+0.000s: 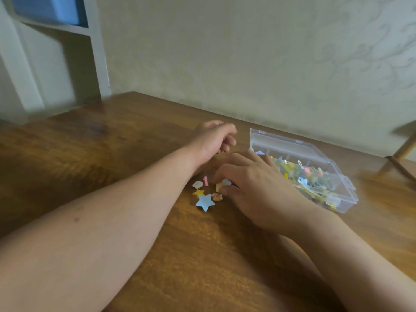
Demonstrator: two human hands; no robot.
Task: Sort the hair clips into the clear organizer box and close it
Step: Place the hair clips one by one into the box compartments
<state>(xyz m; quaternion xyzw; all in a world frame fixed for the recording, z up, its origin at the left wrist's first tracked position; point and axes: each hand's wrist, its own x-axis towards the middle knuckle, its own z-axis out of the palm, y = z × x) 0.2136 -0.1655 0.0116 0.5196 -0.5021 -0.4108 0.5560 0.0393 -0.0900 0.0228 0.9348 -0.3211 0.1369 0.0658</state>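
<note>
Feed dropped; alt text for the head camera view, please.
A right hand pinches a pale clip from a small pile of hair clips on a wooden table, beside an open clear box already holding many clips. The left hand hangs loosely curled behind.

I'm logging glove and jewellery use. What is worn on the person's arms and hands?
Nothing visible: the left forearm and right forearm are bare, no sleeve in view, and the left hand and right hand show no glove, ring, watch or bracelet.
</note>
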